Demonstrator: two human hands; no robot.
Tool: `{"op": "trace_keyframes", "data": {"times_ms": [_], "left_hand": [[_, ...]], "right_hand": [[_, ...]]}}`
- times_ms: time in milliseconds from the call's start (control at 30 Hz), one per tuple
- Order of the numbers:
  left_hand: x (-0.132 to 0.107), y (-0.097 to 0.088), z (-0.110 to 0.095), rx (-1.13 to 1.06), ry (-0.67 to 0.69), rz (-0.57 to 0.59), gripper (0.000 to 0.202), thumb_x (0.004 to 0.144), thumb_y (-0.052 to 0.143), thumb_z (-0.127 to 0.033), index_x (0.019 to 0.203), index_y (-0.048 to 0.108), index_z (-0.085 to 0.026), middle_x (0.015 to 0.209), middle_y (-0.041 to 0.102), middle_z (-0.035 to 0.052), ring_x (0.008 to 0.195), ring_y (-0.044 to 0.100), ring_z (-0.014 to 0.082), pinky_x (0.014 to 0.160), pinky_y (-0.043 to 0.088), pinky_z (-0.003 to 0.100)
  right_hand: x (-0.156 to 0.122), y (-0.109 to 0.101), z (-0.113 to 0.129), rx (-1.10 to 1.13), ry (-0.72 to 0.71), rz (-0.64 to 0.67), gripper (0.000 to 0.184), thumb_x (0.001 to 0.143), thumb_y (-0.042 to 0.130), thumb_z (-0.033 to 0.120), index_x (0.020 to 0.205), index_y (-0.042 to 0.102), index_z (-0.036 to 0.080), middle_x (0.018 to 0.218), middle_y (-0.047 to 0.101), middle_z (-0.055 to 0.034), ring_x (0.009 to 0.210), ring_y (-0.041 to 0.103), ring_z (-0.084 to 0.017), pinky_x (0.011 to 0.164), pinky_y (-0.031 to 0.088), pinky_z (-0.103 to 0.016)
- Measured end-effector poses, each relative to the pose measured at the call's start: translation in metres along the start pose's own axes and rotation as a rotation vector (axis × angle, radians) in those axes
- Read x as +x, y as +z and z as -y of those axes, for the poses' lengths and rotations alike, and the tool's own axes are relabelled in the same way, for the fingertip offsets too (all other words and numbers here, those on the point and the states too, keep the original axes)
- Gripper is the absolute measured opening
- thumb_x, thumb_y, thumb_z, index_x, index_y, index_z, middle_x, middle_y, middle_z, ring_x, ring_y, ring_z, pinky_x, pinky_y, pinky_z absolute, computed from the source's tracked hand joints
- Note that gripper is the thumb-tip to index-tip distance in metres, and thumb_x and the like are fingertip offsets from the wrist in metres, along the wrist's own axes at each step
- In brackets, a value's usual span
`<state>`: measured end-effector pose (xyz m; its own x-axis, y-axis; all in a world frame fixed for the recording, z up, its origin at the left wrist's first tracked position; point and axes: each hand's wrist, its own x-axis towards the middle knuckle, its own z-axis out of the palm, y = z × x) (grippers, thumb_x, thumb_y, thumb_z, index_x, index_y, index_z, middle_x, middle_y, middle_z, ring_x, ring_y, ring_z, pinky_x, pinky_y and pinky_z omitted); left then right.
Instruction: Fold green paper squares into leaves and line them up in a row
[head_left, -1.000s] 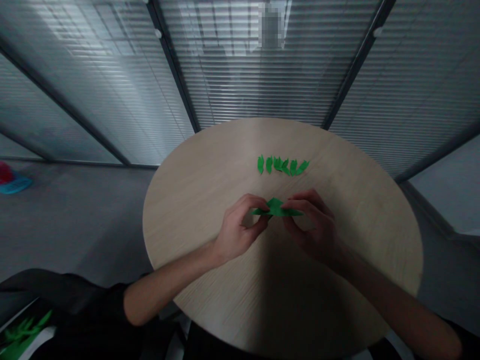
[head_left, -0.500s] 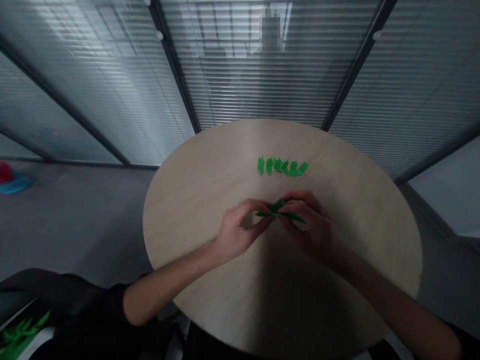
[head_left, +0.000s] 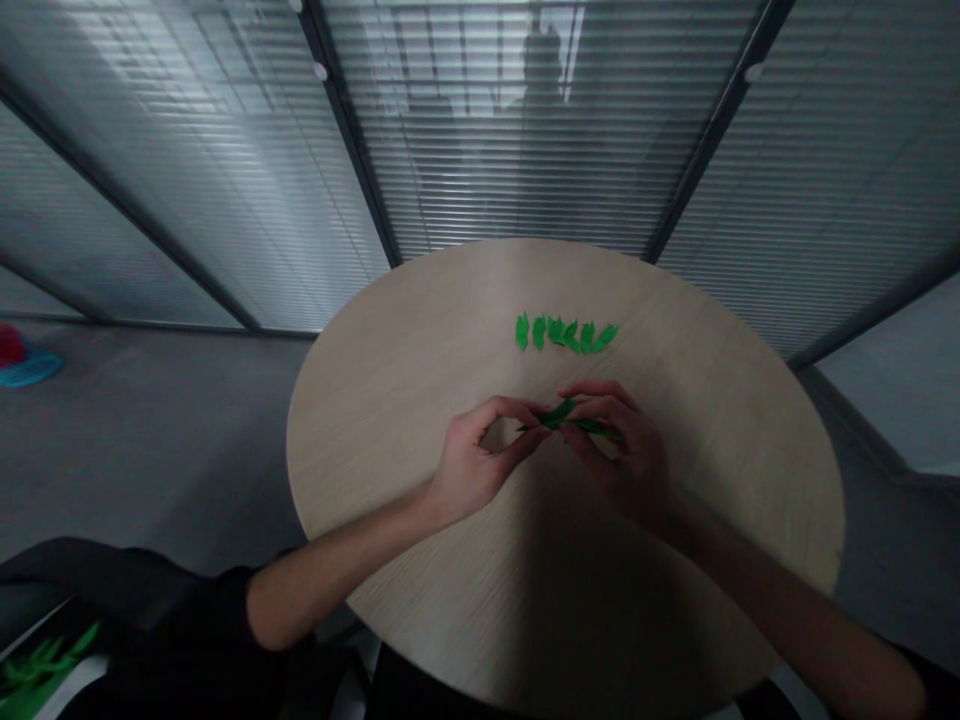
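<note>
A green folded piece (head_left: 559, 412) is pinched between thumb and fingertips by the left hand (head_left: 474, 462) and right hand (head_left: 634, 455), both nearly closed; its ends are seen within each hand's curve

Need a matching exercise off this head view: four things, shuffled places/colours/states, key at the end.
Things
1. Single green piece
2. Small green pieces
3. Round table
4. Red-and-blue object

Places, colours, states
A. Pale wood colour
B. On the floor, at the picture's left edge
C. Lined up in a row on the tabletop
D. Pinched between the fingers of the left hand and the right hand

Pairs: 1-D, 2-C, 3-A, 4-B
</note>
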<state>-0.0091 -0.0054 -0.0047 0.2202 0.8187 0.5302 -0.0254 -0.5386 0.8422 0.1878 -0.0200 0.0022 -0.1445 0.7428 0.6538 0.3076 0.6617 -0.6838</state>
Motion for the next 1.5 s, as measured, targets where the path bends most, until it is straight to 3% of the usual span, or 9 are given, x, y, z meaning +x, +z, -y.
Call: {"op": "trace_keyframes", "data": {"times_ms": [167,400,600,767,1067,1500], "left_hand": [[0.0001,0.0003,0.0008,-0.024,-0.031,0.027,0.011,0.092,0.079,-0.025,0.094,0.07,-0.019,0.108,0.081,0.0088,0.101,0.078,0.0213,0.095,0.064,0.039],[0.0008,0.0014,0.0002,-0.039,-0.047,0.023,0.01,0.092,0.079,-0.024,0.095,0.071,-0.019,0.105,0.082,0.0085,0.1,0.078,0.0213,0.095,0.064,0.039],[0.0021,0.0013,0.0,-0.073,-0.093,0.027,0.022,0.088,0.082,-0.021,0.105,0.068,-0.019,0.107,0.079,0.0084,0.102,0.077,0.0204,0.096,0.063,0.037],[0.0026,0.0009,0.0011,-0.029,-0.099,-0.015,0.017,0.089,0.082,-0.024,0.1,0.071,-0.019,0.101,0.08,0.0069,0.096,0.076,0.0198,0.091,0.064,0.036],[0.0027,-0.0004,0.001,-0.008,-0.059,0.015,0.014,0.093,0.079,-0.032,0.091,0.075,-0.019,0.099,0.082,0.0084,0.093,0.078,0.0207,0.089,0.065,0.037],[0.0031,0.0013,0.0001,-0.075,-0.097,0.019,0.01,0.09,0.08,-0.024,0.086,0.073,-0.018,0.095,0.082,0.0087,0.088,0.079,0.0203,0.084,0.068,0.037]], "right_hand": [[0.0008,0.0013,0.0017,-0.025,-0.03,-0.017,0.012,0.095,0.068,0.014,0.1,0.066,0.025,0.111,0.067,-0.0053,0.103,0.071,-0.019,0.083,0.065,-0.035],[-0.0021,0.0018,-0.0038,-0.04,0.012,0.018,0.007,0.097,0.068,0.018,0.098,0.063,0.024,0.114,0.064,-0.0061,0.104,0.07,-0.02,0.085,0.063,-0.037],[-0.0022,0.0013,-0.0018,-0.05,-0.014,-0.027,0.009,0.096,0.069,0.017,0.098,0.064,0.025,0.111,0.065,-0.005,0.098,0.069,-0.018,0.084,0.062,-0.035],[-0.0034,0.001,-0.0007,-0.08,-0.021,-0.046,0.008,0.097,0.068,0.018,0.098,0.064,0.025,0.11,0.065,-0.0057,0.097,0.069,-0.019,0.082,0.062,-0.037],[-0.0011,0.0021,0.0002,-0.103,-0.02,-0.051,0.009,0.096,0.067,0.018,0.094,0.061,0.024,0.104,0.065,-0.0052,0.089,0.069,-0.018,0.074,0.062,-0.034],[-0.0031,0.0045,-0.0004,-0.053,0.038,-0.072,0.011,0.094,0.068,0.019,0.09,0.059,0.024,0.102,0.065,-0.0044,0.087,0.069,-0.018,0.072,0.06,-0.032]]}}
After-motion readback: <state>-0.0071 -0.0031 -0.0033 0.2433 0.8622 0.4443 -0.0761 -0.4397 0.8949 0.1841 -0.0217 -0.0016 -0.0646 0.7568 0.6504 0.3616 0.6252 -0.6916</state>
